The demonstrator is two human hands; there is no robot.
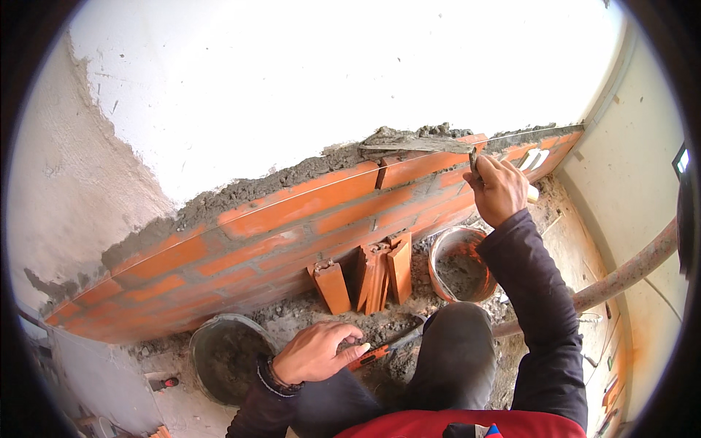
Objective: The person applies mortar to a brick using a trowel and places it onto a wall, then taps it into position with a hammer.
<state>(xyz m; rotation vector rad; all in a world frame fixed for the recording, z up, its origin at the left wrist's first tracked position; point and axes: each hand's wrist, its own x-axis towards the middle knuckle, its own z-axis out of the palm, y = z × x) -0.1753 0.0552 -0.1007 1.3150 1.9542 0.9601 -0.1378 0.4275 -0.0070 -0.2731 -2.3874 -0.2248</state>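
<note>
My right hand is closed round a trowel, and its pale handle end sticks out past my palm. Grey mortar is heaped along the blade, which lies over the top of a low orange brick wall. A taut white string runs along the top course. Lower down, my left hand hovers by my left leg with its fingers curled. Something dark and crumbly shows between thumb and forefinger; I cannot tell if it is held. Beyond the thumb lies a tool with an orange and black handle.
Hollow bricks stand on end at the wall's foot. A bucket of mortar is on their right, a dark tub on their left. A thick pipe slants past my right arm. A red-handled tool lies at left.
</note>
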